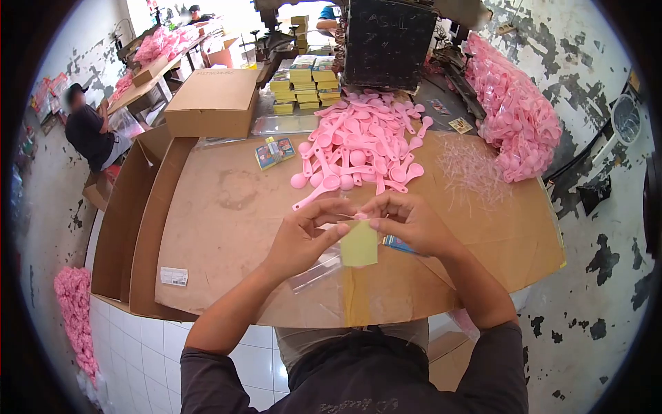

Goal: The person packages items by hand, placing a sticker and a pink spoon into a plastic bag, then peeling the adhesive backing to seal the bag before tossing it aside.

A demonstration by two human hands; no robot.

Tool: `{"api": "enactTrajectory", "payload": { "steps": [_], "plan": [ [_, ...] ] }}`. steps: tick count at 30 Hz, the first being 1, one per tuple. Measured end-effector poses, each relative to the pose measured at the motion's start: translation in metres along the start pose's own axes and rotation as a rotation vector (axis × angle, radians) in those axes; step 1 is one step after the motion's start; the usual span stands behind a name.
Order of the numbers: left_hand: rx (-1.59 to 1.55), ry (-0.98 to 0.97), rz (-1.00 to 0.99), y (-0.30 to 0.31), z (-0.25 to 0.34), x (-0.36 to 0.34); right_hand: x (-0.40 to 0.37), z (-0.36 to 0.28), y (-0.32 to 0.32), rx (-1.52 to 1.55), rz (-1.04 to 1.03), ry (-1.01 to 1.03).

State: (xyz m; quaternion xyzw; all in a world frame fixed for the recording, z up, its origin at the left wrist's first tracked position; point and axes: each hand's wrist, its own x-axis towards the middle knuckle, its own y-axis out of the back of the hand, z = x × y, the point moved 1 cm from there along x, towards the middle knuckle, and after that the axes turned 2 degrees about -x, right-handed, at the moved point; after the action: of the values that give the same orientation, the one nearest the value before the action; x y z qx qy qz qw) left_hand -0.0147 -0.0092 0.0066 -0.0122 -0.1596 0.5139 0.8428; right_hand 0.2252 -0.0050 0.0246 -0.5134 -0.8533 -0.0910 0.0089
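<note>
A pale yellow card (pixel 359 246) hangs upright between my two hands above the cardboard-covered table. My left hand (pixel 307 231) pinches its upper left corner between thumb and fingers. At the upper right corner, my right hand (pixel 405 219) grips it the same way. A small pink piece (pixel 360 217) shows at the card's top edge, between my fingertips; its full shape is hidden. Clear plastic bags (pixel 317 272) lie below my left hand. Blue printed cards (pixel 401 244) lie partly under my right hand. Just beyond my hands is a heap of pink measuring spoons (pixel 369 141).
A banded bundle of cards (pixel 274 153) lies left of the spoons. Card stacks (pixel 303 77) and a closed carton (pixel 210 103) stand behind. Pink spoons in clear bags (pixel 514 114) and shredded strips (pixel 476 172) are at right. A person (pixel 93 131) sits far left.
</note>
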Motion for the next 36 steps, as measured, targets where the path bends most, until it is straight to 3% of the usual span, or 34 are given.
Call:
{"api": "enactTrajectory", "payload": {
  "steps": [5,14,17,24,29,33,36],
  "plan": [
    [0.180,0.138,0.044,0.002,-0.003,0.001,-0.004,0.001,0.006,0.007,0.053,-0.050],
    [0.254,-0.081,0.021,0.001,-0.011,0.000,-0.004,0.010,0.008,0.097,0.051,-0.056],
    [0.280,0.004,0.031,0.007,-0.011,-0.001,-0.006,0.014,0.011,0.085,0.061,-0.047],
    [0.394,-0.109,-0.026,0.012,-0.007,-0.001,-0.003,0.027,0.016,0.050,0.037,0.103],
    [0.478,-0.166,-0.103,0.017,-0.007,0.002,-0.003,0.026,0.022,-0.014,-0.014,0.099],
    [0.310,-0.033,-0.045,0.015,-0.010,0.001,-0.005,0.017,0.022,0.004,-0.011,-0.001],
    [0.221,0.067,-0.016,0.015,-0.016,0.002,-0.004,0.025,0.016,0.009,0.015,0.065]
  ]
}}
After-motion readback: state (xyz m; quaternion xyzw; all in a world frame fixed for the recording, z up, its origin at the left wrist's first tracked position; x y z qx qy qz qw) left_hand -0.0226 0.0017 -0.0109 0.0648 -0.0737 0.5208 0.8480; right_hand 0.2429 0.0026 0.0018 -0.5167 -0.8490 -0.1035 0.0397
